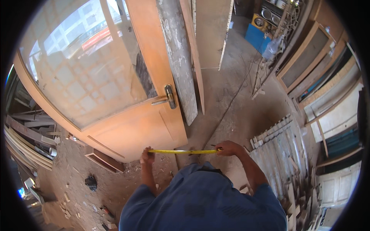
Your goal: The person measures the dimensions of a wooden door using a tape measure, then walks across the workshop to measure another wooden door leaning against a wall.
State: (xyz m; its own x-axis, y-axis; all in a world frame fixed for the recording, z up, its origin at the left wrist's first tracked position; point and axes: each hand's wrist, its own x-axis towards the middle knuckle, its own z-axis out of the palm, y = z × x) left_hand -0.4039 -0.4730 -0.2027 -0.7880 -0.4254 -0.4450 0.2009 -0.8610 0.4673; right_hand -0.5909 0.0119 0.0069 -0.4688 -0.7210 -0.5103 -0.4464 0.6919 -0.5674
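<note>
A yellow tape measure [181,151] is stretched level between my two hands, in front of my blue shirt. My left hand [147,156] pinches its left end, close to the lower part of an orange-brown wooden door [135,127]. At the other end, my right hand [228,148] is closed around the tape, with a small dark part at the fingertips; the case itself is hidden. The door leans beyond my hands and has a large glass pane [84,88] and a metal lever handle [169,97].
Behind the door's right edge stands a weathered grey plank [179,57]. Slatted wood panels [279,150] lie at right, and framed panels [304,57] line the right wall. Stacked timber [29,142] is at left. A wooden box-like piece [104,160] rests below the door. A blue box [257,38] sits far back.
</note>
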